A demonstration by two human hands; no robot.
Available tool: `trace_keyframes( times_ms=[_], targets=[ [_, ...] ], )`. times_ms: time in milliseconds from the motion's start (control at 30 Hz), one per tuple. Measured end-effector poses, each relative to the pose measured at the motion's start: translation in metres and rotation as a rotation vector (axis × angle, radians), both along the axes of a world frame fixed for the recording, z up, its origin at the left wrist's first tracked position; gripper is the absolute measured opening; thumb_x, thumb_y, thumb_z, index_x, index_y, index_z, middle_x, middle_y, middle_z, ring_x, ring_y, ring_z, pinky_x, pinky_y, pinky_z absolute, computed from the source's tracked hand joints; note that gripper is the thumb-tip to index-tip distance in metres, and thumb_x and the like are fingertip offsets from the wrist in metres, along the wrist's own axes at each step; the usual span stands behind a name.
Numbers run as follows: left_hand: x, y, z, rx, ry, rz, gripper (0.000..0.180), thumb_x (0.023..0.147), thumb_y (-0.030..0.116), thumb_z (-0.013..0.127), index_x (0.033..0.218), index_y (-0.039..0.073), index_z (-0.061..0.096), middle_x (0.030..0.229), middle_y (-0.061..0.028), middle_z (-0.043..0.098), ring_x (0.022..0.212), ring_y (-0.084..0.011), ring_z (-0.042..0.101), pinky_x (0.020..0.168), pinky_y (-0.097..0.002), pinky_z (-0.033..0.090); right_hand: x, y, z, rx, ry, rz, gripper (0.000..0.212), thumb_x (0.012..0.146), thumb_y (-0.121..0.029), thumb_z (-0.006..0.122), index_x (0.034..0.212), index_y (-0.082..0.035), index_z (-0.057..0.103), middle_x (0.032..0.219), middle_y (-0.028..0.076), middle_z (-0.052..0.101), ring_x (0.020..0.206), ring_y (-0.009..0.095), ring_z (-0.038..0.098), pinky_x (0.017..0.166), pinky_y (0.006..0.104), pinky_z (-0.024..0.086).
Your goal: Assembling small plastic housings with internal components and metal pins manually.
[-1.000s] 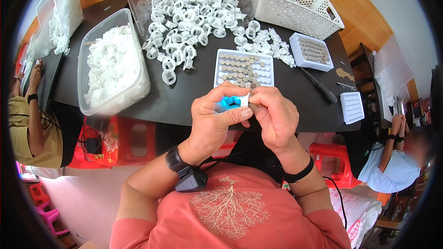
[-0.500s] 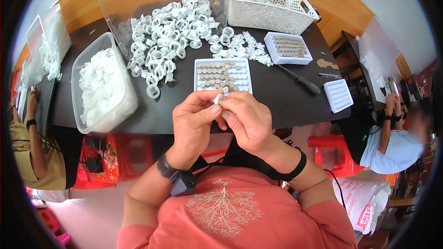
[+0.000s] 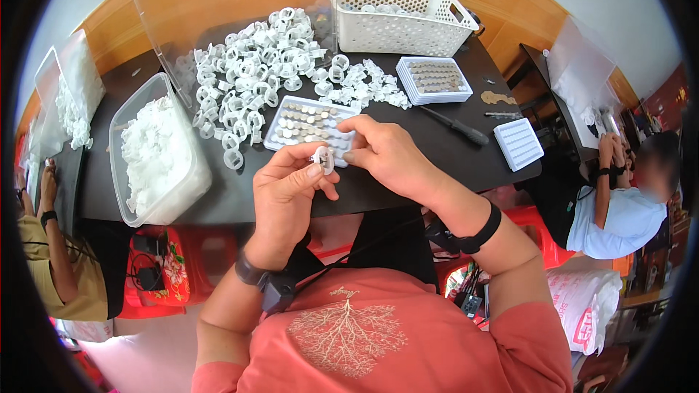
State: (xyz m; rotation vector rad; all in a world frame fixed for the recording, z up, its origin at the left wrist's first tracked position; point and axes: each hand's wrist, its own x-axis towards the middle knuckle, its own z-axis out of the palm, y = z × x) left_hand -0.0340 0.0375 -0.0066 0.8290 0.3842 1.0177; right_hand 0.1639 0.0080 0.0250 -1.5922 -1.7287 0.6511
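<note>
Plastic, white and slightly glossy, forms the small ring-shaped part we see, with darker grey showing in its middle. We find it raised in front of the tray of round discs, gripped closely between the thumb and fingers of the left hand. At the tray's right side, the right hand has thumb and forefinger apart; we cannot tell whether anything touches them underneath.
</note>
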Motion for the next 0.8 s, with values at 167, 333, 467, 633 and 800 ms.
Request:
trace_keyframes(
  times_ms=[167, 333, 467, 633, 800],
  targets=[
    [-0.001, 0.001, -0.003, 0.008, 0.051, -0.008, 0.03, 0.09, 0.008, 0.067, 0.116, -0.007, 0.064, 0.096, -0.0171, 0.069, 0.08, -0.0252, 0.069, 0.063, -0.0346, 0.057, 0.039, 0.049, 0.009, 0.258, -0.377, -0.119, 0.025, 0.088, -0.019, 0.064, 0.11, -0.007, 0.068, 0.099, 0.016, 0.067, 0.09, 0.035, 0.067, 0.079, 0.0442, 0.052],
    [0.002, -0.001, -0.002, 0.018, 0.06, 0.001, 0.03, 0.09, 0.008, 0.067, 0.116, -0.007, 0.064, 0.096, -0.0167, 0.069, 0.08, -0.0244, 0.069, 0.063, -0.0339, 0.057, 0.061, 0.07, 0.005, 0.091, -0.649, -0.202, 0.032, 0.09, -0.023, 0.064, 0.119, -0.011, 0.067, 0.115, 0.016, 0.062, 0.106, 0.038, 0.063, 0.087, 0.0496, 0.052],
    [0.0, -0.002, 0.0, 0.031, 0.054, -0.008, 0.03, 0.09, 0.008, 0.068, 0.116, -0.007, 0.064, 0.096, -0.0165, 0.069, 0.08, -0.0238, 0.069, 0.062, -0.0331, 0.057, 0.055, 0.06, 0.008, -0.053, -0.713, -0.071, 0.033, 0.09, -0.021, 0.066, 0.121, -0.012, 0.066, 0.118, 0.015, 0.06, 0.109, 0.037, 0.06, 0.088, 0.0485, 0.051],
    [-0.003, -0.002, -0.005, -0.002, 0.042, -0.031, 0.029, 0.089, 0.005, 0.068, 0.115, -0.007, 0.064, 0.096, -0.0157, 0.069, 0.079, -0.0236, 0.069, 0.062, -0.033, 0.057, 0.028, 0.045, 0.019, 0.256, -0.657, 0.005, 0.029, 0.08, -0.012, 0.071, 0.11, -0.012, 0.069, 0.107, 0.009, 0.063, 0.097, 0.033, 0.064, 0.08, 0.0443, 0.053],
    [-0.011, -0.001, -0.005, -0.022, 0.01, -0.012, 0.028, 0.089, 0.003, 0.069, 0.115, -0.008, 0.064, 0.097, -0.0154, 0.069, 0.078, -0.024, 0.069, 0.062, -0.0335, 0.056, 0.008, 0.027, 0.012, 0.104, -0.717, 0.101, 0.027, 0.079, -0.012, 0.073, 0.105, -0.01, 0.068, 0.102, 0.011, 0.062, 0.092, 0.034, 0.065, 0.077, 0.045, 0.053]
  ],
)
